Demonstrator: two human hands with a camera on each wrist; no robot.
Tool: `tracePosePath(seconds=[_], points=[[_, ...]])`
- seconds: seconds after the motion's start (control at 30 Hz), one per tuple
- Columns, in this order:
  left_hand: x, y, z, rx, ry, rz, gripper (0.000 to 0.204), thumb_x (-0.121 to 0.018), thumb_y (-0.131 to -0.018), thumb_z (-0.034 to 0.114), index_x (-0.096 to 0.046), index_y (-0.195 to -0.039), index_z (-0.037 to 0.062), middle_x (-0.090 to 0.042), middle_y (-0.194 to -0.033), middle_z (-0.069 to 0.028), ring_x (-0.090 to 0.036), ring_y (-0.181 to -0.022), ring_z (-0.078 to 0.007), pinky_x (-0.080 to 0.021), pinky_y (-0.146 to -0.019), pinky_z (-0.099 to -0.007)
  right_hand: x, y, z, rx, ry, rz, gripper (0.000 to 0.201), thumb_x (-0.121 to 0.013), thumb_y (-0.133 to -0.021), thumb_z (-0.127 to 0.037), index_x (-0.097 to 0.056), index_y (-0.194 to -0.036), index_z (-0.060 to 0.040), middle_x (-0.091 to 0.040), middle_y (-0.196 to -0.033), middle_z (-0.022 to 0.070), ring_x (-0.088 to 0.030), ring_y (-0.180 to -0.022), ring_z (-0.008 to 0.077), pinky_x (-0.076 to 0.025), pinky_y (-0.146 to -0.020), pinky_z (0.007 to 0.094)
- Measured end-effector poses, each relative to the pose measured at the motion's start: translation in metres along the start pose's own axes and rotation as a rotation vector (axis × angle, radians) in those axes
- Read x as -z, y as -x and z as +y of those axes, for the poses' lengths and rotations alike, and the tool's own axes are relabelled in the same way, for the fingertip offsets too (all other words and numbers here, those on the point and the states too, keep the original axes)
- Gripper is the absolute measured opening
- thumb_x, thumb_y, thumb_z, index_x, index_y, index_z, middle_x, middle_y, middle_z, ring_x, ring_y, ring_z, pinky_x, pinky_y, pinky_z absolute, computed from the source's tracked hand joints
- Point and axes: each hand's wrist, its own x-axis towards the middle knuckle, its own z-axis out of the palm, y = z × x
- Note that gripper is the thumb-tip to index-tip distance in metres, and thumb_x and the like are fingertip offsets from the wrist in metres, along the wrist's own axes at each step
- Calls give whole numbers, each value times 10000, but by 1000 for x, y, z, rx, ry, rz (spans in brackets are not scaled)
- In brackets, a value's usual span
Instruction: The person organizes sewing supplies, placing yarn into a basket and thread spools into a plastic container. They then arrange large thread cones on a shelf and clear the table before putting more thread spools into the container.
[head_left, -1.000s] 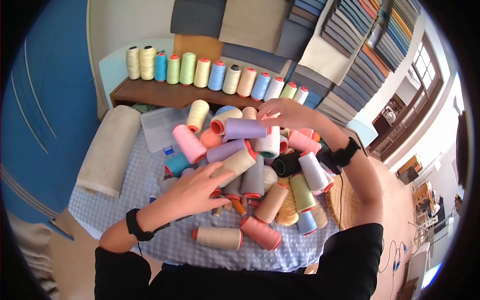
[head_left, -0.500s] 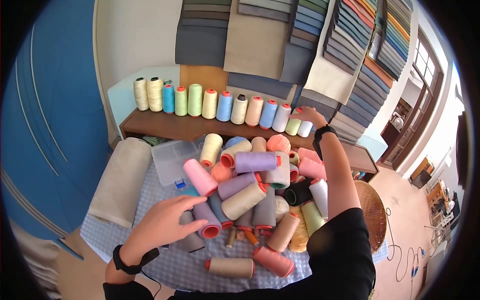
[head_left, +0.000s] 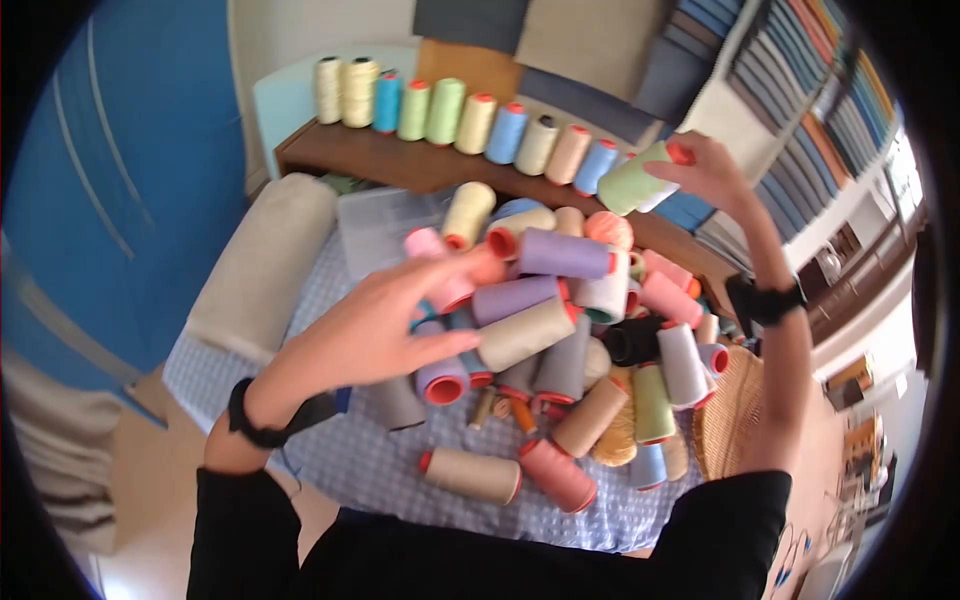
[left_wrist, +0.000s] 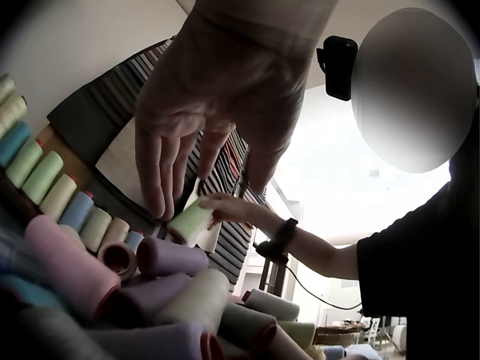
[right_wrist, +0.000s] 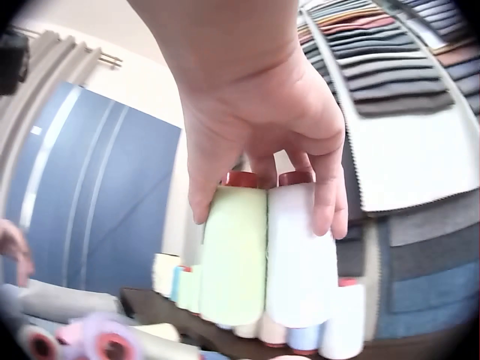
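Observation:
My right hand [head_left: 700, 170] is raised over the right end of the shelf, gripping a light green spool [head_left: 632, 182] by its red top. Seen from the right wrist, the hand [right_wrist: 266, 127] holds that green spool [right_wrist: 234, 255] and a white spool [right_wrist: 301, 259] side by side. My left hand [head_left: 365, 325], fingers spread and empty, hovers over the left part of the heap, near a pink spool [head_left: 424, 242] and a purple spool [head_left: 440, 372]. In the left wrist view, the left hand [left_wrist: 217, 97] hangs above the heaped spools, its fingers pointing down.
A row of upright spools stands on the brown shelf [head_left: 400, 165] behind the table. A rolled grey cloth [head_left: 265, 265] and a clear plastic box [head_left: 375, 225] lie at the left. A wicker basket [head_left: 730, 410] is on the right. Fabric samples [head_left: 590, 55] hang behind.
My right hand, which was reaching to the shelf's right end, has lifted the green and white spools. My left hand has stayed over the heap, fingers spread. The head view has shifted.

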Motion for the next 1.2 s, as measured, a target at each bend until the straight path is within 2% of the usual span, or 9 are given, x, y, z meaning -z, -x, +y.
tracePosePath(seconds=[0.17, 0.2, 0.27, 0.43, 0.63, 0.73, 0.9, 0.97, 1.2], points=[[-17, -27, 13, 10, 260, 216, 724, -730, -756, 168, -341, -1358, 66, -531, -1206, -100, -529, -1061, -149, -490, -780, -304, -6, 39, -130, 326, -426, -145, 451, -743, -699, -401, -627, -869, 0, -577, -782, 94, -559, -707, 165, -448, -637, 294], [-17, -31, 4, -112, 7, 282, 662, -727, -757, 164, -389, -1315, 49, -561, -1149, -100, -546, -1024, -143, -477, -802, -293, -9, 45, -146, 324, -435, -144, 451, -743, -699, -401, -627, -869, 0, -577, -782, 94, -559, -707, 165, -448, -637, 294], [-11, -23, 4, -14, 8, 235, 641, -732, -746, 202, -413, -1278, 39, -577, -1104, -122, -572, -980, -192, -482, -794, -323, -11, 49, -166, 533, -128, -273, 317, -729, -743, -228, -600, -918, 3, -564, -866, 54, -550, -863, 155, -450, -732, 294], [14, -11, -36, 309, 84, 364, 551, -718, -734, 236, -479, -1182, 23, -631, -992, -144, -622, -903, -233, -488, -769, -343, -33, 21, -121, 419, -367, -266, 279, -717, -761, -255, -594, -878, -33, -562, -849, 55, -544, -808, 159, -475, -694, 301], [36, -21, -129, 556, -217, 326, 625, -715, -697, 325, -478, -1196, 34, -616, -1047, -181, -610, -955, -299, -472, -815, -377, -28, 9, -41, -72, -466, -87, 330, -677, -800, -270, -550, -1018, -56, -569, -912, 89, -592, -826, 165, -548, -575, 267], [32, -35, -153, 547, -234, 302, 604, -710, -698, 309, -491, -1190, 35, -613, -1058, -183, -603, -973, -300, -469, -823, -380, -33, 25, -9, -314, -413, 4, 303, -656, -819, -239, -509, -1001, -45, -529, -889, 87, -588, -818, 164, -551, -568, 288], [17, -54, -172, 495, -245, 198, 534, -699, -705, 284, -533, -1145, 31, -596, -1090, -189, -585, -1005, -295, -458, -853, -375, -42, 59, 16, -272, -113, 87, 355, -691, -773, -271, -529, -977, -30, -563, -888, 129, -610, -626, 189, -520, -489, 279], [10, -58, -178, 432, -270, 200, 506, -693, -710, 274, -547, -1127, 30, -586, -1103, -192, -575, -1020, -293, -452, -865, -371, -41, 70, 15, -380, -154, -290, 353, -684, -774, -291, -548, -967, -28, -588, -781, 107, -601, -544, 183, -509, -473, 285], [2, -63, -169, 335, -349, 298, 470, -679, -726, 260, -553, -1114, 26, -552, -1125, -197, -527, -1067, -329, -422, -915, -376, -36, 63, 8, -344, -220, -424, 328, -656, -774, -313, -603, -915, -22, -632, -737, 114, -625, -533, 191, -511, -482, 297]])
